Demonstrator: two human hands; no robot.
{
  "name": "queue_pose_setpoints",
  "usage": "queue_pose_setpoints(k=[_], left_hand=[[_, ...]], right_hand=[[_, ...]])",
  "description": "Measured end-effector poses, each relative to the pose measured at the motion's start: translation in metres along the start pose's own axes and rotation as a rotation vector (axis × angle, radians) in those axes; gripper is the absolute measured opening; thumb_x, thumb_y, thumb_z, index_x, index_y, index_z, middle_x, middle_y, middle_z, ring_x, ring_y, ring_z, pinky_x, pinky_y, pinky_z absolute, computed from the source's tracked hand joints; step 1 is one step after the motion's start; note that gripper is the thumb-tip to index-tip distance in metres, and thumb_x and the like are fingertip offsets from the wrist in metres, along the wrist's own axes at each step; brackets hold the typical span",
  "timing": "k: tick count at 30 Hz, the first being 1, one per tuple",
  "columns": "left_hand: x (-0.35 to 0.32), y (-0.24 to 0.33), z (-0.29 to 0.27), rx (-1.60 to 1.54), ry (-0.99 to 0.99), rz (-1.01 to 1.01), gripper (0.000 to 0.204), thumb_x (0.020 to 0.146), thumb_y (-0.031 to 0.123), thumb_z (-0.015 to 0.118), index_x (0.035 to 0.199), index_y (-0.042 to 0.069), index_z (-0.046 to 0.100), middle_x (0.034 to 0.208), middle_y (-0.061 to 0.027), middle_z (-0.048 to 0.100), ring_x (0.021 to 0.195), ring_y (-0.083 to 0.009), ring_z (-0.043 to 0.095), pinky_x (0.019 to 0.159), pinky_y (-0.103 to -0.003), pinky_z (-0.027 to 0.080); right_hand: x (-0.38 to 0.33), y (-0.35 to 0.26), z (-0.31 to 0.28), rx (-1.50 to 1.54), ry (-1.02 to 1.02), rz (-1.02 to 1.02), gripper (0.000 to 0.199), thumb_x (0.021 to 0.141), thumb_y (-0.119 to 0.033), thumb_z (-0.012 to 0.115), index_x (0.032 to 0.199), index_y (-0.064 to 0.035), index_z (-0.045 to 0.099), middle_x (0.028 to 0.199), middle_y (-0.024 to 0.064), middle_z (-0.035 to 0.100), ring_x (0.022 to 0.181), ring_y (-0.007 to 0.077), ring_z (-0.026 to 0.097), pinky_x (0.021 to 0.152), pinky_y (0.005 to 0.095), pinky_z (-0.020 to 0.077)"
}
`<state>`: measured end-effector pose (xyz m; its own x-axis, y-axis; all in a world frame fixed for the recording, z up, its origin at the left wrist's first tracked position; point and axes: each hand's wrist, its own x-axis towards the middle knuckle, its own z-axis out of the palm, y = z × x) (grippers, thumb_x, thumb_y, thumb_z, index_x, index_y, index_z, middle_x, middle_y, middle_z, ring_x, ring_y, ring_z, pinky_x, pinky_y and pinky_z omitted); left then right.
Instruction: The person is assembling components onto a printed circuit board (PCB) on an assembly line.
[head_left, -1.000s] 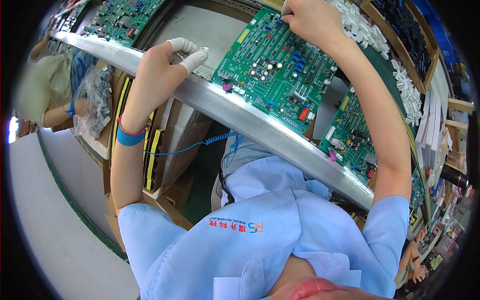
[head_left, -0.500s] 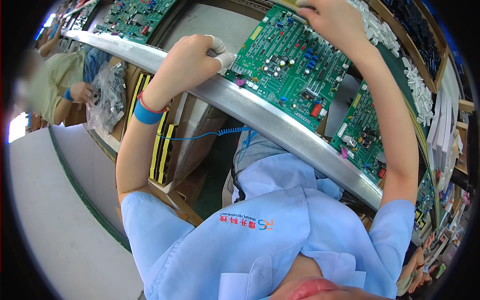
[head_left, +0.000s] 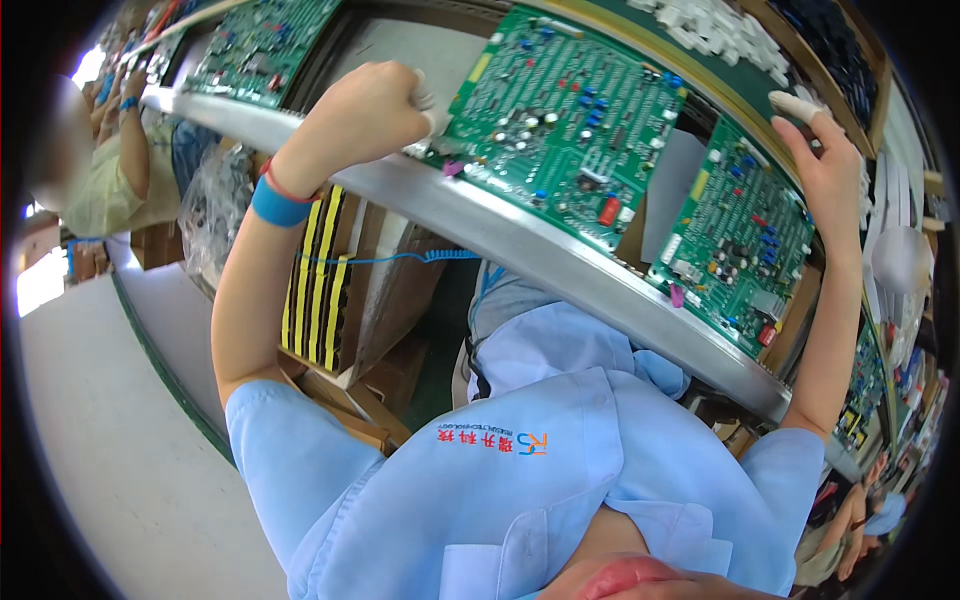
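My left hand [head_left: 365,112] is closed, its covered fingertips at the left corner of a green circuit board [head_left: 560,135]. What those fingers hold, if anything, is hidden. The board lies along a metal rail and carries blue, red and black parts; a purple tag [head_left: 453,168] sits at its near edge. Over to the right, my right hand [head_left: 828,170] is open, thumb and covered index finger apart with nothing visible between them. It hovers by the far right side of a second circuit board [head_left: 740,240], close to the yellowish far rail.
The metal rail [head_left: 480,215] runs along the boards' near side. Another circuit board [head_left: 262,50] lies farther left. White parts [head_left: 715,35] are heaped behind the boards, beside a box of black parts [head_left: 830,50]. A blue coiled cord [head_left: 447,255] hangs below the rail. A co-worker [head_left: 120,180] is at the left.
My right hand has left the far edge of the first board and moved right and nearer, its fingers now apart. My left hand stays at that board's left corner. The view has shifted slightly.
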<state>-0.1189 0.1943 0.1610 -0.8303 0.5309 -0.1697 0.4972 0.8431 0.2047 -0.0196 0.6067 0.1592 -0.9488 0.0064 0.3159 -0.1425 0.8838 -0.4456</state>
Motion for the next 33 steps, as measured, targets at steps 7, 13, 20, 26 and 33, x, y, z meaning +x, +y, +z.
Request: queue_pose_setpoints(k=[7, 13, 20, 26, 33], left_hand=[[-0.001, -0.007, 0.012, -0.200, -0.095, -0.034, 0.029, 0.079, 0.020, 0.066, 0.070, -0.007, 0.062, 0.054, -0.0192, 0.053, 0.048, -0.0248, 0.051, 0.051, -0.040, 0.039], [0.003, 0.004, -0.001, -0.141, -0.100, -0.041, 0.022, 0.079, 0.013, 0.070, 0.071, -0.007, 0.065, 0.054, -0.0185, 0.056, 0.049, -0.0190, 0.054, 0.050, -0.036, 0.041], [0.014, 0.028, -0.019, 0.091, -0.124, -0.107, 0.036, 0.085, 0.026, 0.071, 0.075, -0.008, 0.067, 0.056, -0.0168, 0.059, 0.051, -0.0187, 0.055, 0.052, -0.037, 0.042], [0.010, 0.040, -0.056, -0.200, 0.101, -0.106, 0.027, 0.091, 0.022, 0.066, 0.092, -0.005, 0.069, 0.070, -0.0097, 0.064, 0.062, -0.0115, 0.054, 0.058, -0.030, 0.044], [0.085, 0.126, -0.067, -0.185, 0.288, 0.222, 0.028, 0.092, 0.023, 0.064, 0.104, -0.002, 0.070, 0.088, -0.0110, 0.071, 0.081, -0.0139, 0.065, 0.075, -0.030, 0.050]], right_hand=[[-0.062, 0.083, -0.071, -0.122, 0.319, 0.236, 0.027, 0.084, -0.023, 0.071, 0.108, -0.0117, 0.072, 0.089, 0.0086, 0.071, 0.072, 0.0196, 0.064, 0.067, 0.0315, 0.0492], [-0.109, 0.195, -0.160, -0.456, 0.478, 0.558, 0.030, 0.086, -0.024, 0.069, 0.116, -0.0171, 0.070, 0.084, 0.0094, 0.072, 0.075, 0.0210, 0.068, 0.070, 0.0332, 0.0503], [-0.108, 0.350, -0.197, -0.490, 0.289, 0.397, 0.041, 0.081, -0.015, 0.071, 0.122, -0.0164, 0.066, 0.083, 0.0107, 0.069, 0.078, 0.0235, 0.066, 0.072, 0.0359, 0.0499], [-0.090, 0.332, -0.186, -0.431, 0.309, 0.228, 0.032, 0.078, -0.014, 0.074, 0.109, -0.0120, 0.070, 0.090, 0.0129, 0.070, 0.079, 0.0259, 0.067, 0.074, 0.0365, 0.0522], [-0.095, 0.334, -0.185, -0.291, 0.268, 0.282, 0.034, 0.081, -0.010, 0.071, 0.112, -0.0046, 0.060, 0.097, 0.0126, 0.068, 0.080, 0.0238, 0.066, 0.073, 0.0341, 0.0516]])
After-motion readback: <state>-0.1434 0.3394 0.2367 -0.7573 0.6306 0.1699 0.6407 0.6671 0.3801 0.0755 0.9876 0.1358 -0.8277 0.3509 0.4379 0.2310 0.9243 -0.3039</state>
